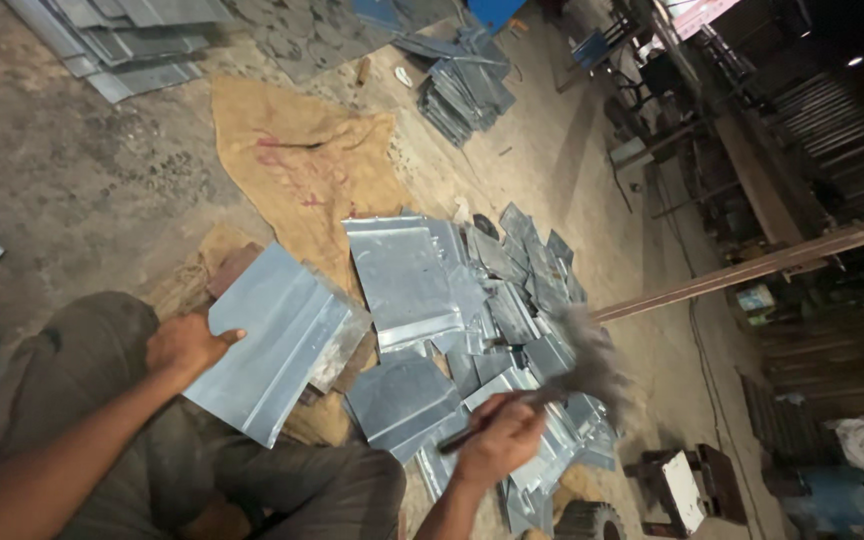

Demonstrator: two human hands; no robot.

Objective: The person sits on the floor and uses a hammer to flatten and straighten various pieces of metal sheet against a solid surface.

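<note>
Left hand (184, 345) clamps one folded metal sheet (272, 340) while right hand (497, 440) grips a blurred hammer (582, 370); many sheets (492, 330) lie piled at three o'clock.

Pale blue-grey, faintly shiny metal sheets (407, 275) heap at the frame's centre on a tan burlap sack (302, 165) marked with faded pink — the concrete floor (72, 170) at upper left is mottled grey-brown, the person's trousers (182, 460) at lower left dull olive-grey, the beam (752, 265) at right rust-brown.
</note>
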